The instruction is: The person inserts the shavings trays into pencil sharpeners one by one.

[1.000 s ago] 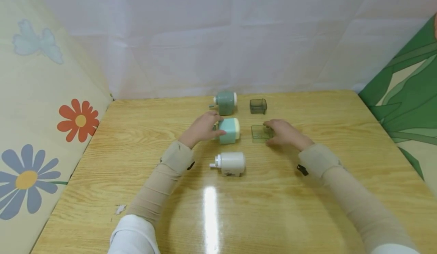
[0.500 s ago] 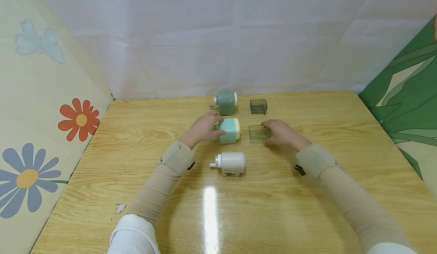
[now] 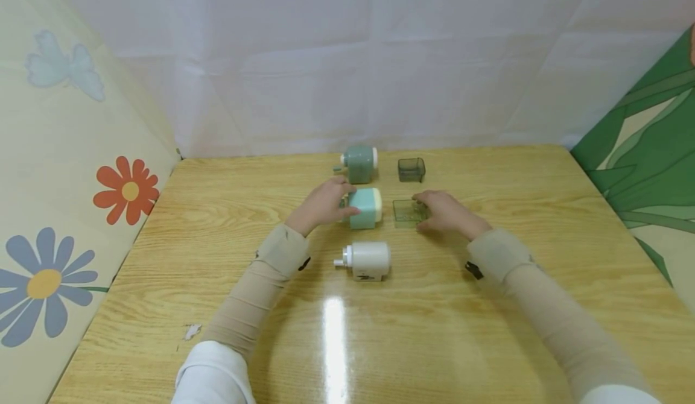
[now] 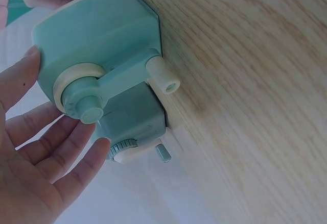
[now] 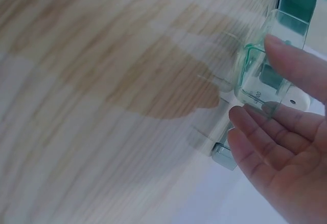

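Observation:
In the head view my left hand (image 3: 323,202) holds a light teal hand-crank pencil sharpener (image 3: 362,208) from its crank side, thumb on one side and fingers on the other. The left wrist view shows its crank (image 4: 125,76) facing me. To its right, my right hand (image 3: 447,212) pinches a clear green shavings drawer (image 3: 407,212) by its outer end. A small gap separates the drawer from the sharpener's cream-edged side. In the right wrist view the thumb (image 5: 296,63) lies over the transparent drawer, with fingers along its other side.
Behind stands a dark teal sharpener (image 3: 359,164), with a smoky clear drawer (image 3: 411,169) to its right. A cream-white sharpener (image 3: 371,260) lies nearer me. All are on a wood-grain table (image 3: 434,331) backed by a white cloth (image 3: 347,60).
My right hand has moved slightly left with the clear drawer, narrowing the gap to the light teal sharpener. The left hand and the sharpener it holds have stayed in place.

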`<state>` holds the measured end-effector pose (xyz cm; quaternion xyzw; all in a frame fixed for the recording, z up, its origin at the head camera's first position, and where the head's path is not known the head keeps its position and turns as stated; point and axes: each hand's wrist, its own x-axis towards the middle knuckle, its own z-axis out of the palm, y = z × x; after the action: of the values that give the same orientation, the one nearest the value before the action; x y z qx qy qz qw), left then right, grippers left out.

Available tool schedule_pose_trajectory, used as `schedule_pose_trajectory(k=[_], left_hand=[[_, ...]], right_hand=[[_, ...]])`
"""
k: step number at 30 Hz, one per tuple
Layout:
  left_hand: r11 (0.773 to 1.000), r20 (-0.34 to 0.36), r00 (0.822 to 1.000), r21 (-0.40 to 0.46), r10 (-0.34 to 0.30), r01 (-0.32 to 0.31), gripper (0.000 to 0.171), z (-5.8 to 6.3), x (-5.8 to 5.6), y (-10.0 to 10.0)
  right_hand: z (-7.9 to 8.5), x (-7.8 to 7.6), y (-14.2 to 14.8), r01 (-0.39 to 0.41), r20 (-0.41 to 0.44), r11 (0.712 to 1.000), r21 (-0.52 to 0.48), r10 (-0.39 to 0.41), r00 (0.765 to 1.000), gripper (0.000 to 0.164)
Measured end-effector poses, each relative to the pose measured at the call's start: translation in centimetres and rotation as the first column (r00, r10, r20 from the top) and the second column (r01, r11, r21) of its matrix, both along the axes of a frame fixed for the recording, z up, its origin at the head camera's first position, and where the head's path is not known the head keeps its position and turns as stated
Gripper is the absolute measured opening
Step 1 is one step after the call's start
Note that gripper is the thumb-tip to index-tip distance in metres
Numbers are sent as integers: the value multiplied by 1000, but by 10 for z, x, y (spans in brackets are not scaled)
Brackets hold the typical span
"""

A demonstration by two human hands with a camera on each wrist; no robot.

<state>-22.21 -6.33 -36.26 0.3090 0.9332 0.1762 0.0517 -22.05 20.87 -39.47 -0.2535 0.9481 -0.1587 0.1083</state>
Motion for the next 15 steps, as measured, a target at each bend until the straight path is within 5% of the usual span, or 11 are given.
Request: schedule_pose_trajectory(k=[15], left_hand=[[1000, 9, 1000, 7, 8, -8, 52, -3, -2, -1]], right_hand=[[-3, -3, -5, -11, 1, 1000, -6, 11, 1000, 68]])
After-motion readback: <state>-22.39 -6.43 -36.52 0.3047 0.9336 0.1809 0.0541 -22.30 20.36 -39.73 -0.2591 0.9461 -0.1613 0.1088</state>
